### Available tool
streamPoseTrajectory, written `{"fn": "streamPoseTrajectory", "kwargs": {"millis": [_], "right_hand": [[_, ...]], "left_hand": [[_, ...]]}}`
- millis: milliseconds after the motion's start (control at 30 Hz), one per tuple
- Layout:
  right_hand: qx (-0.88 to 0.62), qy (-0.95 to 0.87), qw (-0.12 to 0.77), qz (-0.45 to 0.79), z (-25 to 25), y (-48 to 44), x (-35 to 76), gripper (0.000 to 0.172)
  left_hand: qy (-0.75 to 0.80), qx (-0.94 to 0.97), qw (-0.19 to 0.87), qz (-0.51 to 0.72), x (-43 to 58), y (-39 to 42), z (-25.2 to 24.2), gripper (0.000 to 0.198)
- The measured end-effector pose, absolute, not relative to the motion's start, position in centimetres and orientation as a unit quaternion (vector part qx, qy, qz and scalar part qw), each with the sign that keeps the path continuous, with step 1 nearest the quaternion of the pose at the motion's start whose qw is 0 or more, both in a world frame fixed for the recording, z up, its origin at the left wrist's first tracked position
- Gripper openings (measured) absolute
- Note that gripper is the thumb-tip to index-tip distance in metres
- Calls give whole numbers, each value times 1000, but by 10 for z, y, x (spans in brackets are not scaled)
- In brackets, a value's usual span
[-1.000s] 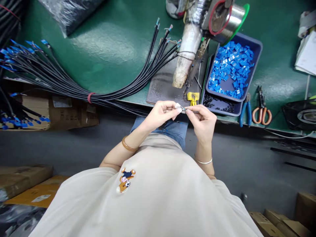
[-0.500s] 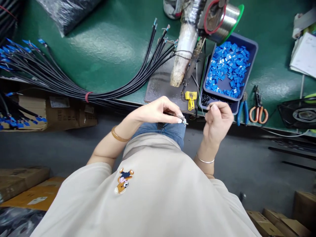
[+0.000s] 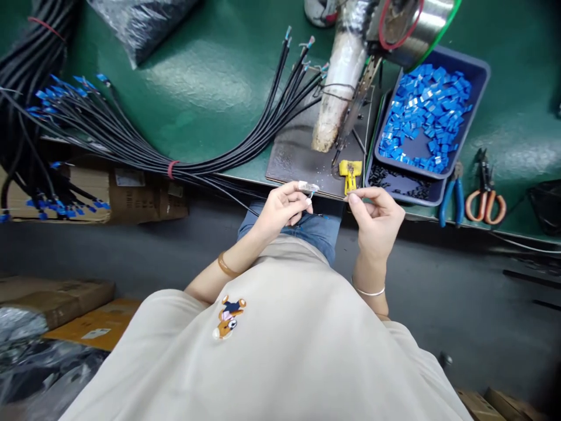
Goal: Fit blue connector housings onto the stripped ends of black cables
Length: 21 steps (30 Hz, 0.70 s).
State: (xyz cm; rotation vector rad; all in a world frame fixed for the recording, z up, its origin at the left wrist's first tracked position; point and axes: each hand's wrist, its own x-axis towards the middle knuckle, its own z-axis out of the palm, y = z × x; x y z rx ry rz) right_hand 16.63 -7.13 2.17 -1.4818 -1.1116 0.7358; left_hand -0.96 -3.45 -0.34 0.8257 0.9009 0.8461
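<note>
My left hand [image 3: 284, 206] is closed in a pinch on the end of a black cable, whose thin light-coloured wires [image 3: 311, 195] stick up between thumb and index finger. That index fingertip has a whitish wrapping. To the right, my right hand [image 3: 377, 221] has thumb and index finger pressed together just below the yellow plastic piece [image 3: 350, 171] at the bench edge. Whatever is in this pinch is too small to make out. The hands are apart. Above them, the soldering stand's whitish wrapped arm [image 3: 333, 99] points down over a dark board [image 3: 289, 153].
A tied bundle of black cables [image 3: 197, 168] lies left on the green bench [image 3: 188, 105]. Right of the stand are a bin [image 3: 475, 99] of blue connectors, a lower tray [image 3: 421, 197] of small black parts, blue-handled pliers [image 3: 458, 202] and orange-handled cutters [image 3: 485, 206]. A solder spool [image 3: 432, 26] hangs above.
My left hand has turned and drawn leftward with the cable end, its wires now pointing up. My right hand has moved left, to beside the yellow piece. The whole view has shifted.
</note>
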Motion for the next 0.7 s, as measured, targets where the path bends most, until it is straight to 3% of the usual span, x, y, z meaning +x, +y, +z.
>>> {"fn": "streamPoseTrajectory", "kwargs": {"millis": [233, 700], "right_hand": [[-617, -468, 499, 389, 11, -64, 156, 9], [-619, -449, 488, 421, 6, -58, 157, 11]], "left_hand": [[399, 385, 727, 405, 2, -26, 4, 25], [357, 456, 673, 461, 9, -22, -5, 19]]}}
